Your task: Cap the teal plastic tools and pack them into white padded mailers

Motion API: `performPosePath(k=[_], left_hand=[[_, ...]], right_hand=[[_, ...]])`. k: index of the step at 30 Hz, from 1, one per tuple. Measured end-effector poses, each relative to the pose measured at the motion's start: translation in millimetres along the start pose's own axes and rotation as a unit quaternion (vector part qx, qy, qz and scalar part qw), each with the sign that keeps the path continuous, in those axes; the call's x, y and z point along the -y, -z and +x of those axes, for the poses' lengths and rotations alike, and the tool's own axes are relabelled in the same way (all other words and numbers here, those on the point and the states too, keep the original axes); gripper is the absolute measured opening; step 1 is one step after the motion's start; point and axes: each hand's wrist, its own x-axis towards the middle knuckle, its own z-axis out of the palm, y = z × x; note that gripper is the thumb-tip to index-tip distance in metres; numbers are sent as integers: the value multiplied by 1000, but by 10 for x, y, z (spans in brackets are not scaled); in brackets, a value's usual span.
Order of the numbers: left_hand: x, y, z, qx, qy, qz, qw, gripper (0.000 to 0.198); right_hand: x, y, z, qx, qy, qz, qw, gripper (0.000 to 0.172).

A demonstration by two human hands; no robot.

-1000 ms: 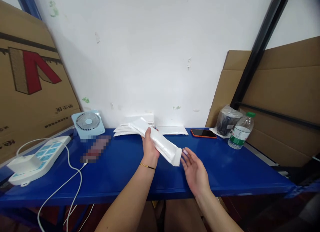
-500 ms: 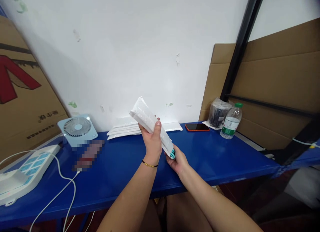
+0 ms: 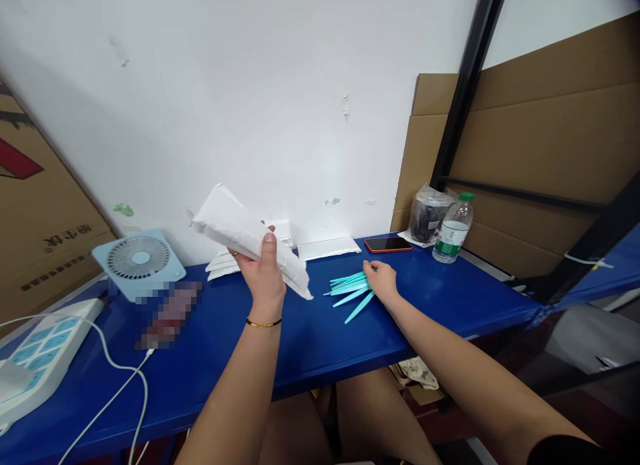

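From where I stand, I see the left hand (image 3: 263, 278) gripping a white packet (image 3: 233, 225) above the table (image 3: 320, 345), its thumb pressed over the top and the other fingers behind. The packet is tilted, its lower end toward the sticks. The right hand (image 3: 381, 280) has its fingers closed together around one end of a bunch of turquoise sticks (image 3: 353, 290); perhaps the sticks rest on the table, but from this angle I cannot be sure.

The free ends spread like a fan, so in my opinion a loose pinch could let the outer ones slip and scatter. If the thumb presses too hard, the packet may crease. A wide swing of the right hand could knock the phone (image 3: 389, 245) behind it.
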Motion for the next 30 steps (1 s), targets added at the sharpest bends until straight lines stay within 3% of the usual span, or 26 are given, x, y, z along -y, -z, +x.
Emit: performPosePath(k=[2,3,4,6,9,11,13,17,21,24,27,30], left_hand=[[-16,96,57,92,-20,112,989,65],[-11,153,83,155,-34,182,970,66],[8,215,104,225,-47,255,939,67],[91,359,125,355,-63,388,848,68],[305,611,91,472,-38,532,702,70],[444,790,32,521,-5,568,637,75],[524,959,-37,572,35,555,603,77],[420,1202,-144,612,69,496,612,75],[152,1213,-148,634,117,451,617,63],[108,1009,-120,633,139,410,642,44],[271,670,-138,606,87,414,673,30],[510,349,-214,623,25,448,640,24]], right_hand=[[-27,-25,12,8,34,-51,998,39],[-34,-48,6,14,48,-72,996,39],[-38,-73,-5,20,59,-90,994,39],[-41,-116,-33,27,77,-120,989,38],[-40,-139,-64,40,102,-195,975,39],[-41,-126,-61,66,114,-239,962,42],[-45,-92,-31,111,123,-241,956,44],[-51,47,99,206,161,-209,942,30],[-28,206,272,322,178,-169,914,22],[41,256,402,364,188,-165,897,21],[147,218,521,376,211,-148,890,21],[228,117,615,420,205,-102,878,23]])
